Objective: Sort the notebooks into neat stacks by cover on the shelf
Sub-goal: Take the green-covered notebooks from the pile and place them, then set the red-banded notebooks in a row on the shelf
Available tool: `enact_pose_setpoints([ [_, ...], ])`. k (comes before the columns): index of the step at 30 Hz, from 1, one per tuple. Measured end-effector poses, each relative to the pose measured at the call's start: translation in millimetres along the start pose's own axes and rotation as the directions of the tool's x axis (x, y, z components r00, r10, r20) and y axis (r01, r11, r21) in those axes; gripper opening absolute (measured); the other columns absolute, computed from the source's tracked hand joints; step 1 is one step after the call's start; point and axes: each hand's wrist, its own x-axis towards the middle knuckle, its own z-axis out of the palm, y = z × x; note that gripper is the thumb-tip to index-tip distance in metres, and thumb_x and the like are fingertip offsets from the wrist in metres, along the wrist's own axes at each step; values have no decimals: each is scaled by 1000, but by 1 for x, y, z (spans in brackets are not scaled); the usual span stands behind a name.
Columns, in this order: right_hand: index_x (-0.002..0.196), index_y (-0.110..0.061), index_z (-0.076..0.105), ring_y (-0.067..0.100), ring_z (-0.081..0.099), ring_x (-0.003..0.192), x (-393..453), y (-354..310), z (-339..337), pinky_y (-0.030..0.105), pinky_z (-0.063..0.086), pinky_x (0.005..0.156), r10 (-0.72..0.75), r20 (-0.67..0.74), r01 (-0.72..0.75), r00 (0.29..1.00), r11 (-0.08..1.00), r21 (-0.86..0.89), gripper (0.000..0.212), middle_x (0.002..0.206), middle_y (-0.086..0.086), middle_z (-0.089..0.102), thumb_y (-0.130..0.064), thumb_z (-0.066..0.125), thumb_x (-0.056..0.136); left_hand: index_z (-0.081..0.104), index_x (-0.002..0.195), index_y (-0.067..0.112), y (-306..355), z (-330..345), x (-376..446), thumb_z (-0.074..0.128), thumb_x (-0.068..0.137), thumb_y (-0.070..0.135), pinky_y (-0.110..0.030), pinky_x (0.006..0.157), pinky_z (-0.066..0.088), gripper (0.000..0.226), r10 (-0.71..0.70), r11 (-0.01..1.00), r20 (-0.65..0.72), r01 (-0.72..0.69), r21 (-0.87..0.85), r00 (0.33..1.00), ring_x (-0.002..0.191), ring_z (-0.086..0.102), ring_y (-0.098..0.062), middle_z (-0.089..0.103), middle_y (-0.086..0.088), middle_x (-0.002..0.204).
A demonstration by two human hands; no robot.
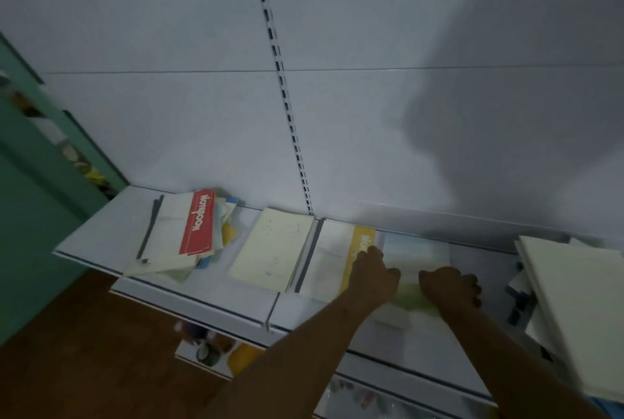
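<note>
Both hands on a pale blue-and-green notebook at the right of the shelf.

The left hand and right hand curl around its near edge (the picture is blurred), beside the yellow-banded notebook. A careless pull could skew that neighbour or tip the untidy red-banded pile further left.
</note>
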Motion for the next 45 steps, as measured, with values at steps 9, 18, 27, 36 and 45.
enact_pose_setpoints([
  [9, 122, -7, 56, 37, 51, 117, -58, -101, 17, 42, 42, 100, -521, -53, 523, 852, 851, 49, 41, 126, 19, 55, -29, 56, 87, 57, 113, 6, -49, -106, -24, 57, 90, 25, -29, 87, 45, 30, -47, 996, -249, 27, -86, 967, 108, 58, -26, 61, -12, 116],
  [18, 107, -8, 64, 27, 60, 100, -219, -236, 94, 28, 41, 80, -896, 147, 897, 420, 434, 85, 28, 110, 10, 66, -26, 47, 96, 59, 111, 7, -163, -270, -93, 55, 90, 30, -33, 90, 49, 32, -198, 980, -499, 157, -122, 844, 106, 60, -29, 63, -14, 116],
  [27, 106, -10, 65, 21, 60, 100, -372, -311, 209, 25, 40, 82, -954, 246, 970, 171, 207, 128, 26, 111, 5, 67, -25, 48, 95, 59, 109, 9, -314, -374, -178, 53, 90, 32, -27, 79, 46, 30, -373, 925, -588, 336, -177, 717, 101, 60, -21, 64, -5, 110],
  [36, 113, -15, 63, 18, 59, 104, -404, -350, 263, 22, 40, 86, -945, 314, 993, 89, 107, 39, 28, 117, 1, 65, -32, 48, 96, 61, 100, 8, -370, -411, -170, 52, 93, 29, -29, 80, 52, 24, -411, 907, -582, 380, -183, 701, 91, 60, -18, 64, -4, 98],
  [45, 114, -14, 61, 21, 60, 102, -328, -390, 247, 28, 45, 88, -924, 293, 961, 246, 271, 48, 28, 114, 5, 65, -30, 49, 95, 55, 116, 12, -344, -422, -89, 53, 95, 30, -27, 83, 50, 28, -386, 921, -520, 355, -162, 762, 93, 56, -15, 61, -3, 111],
])
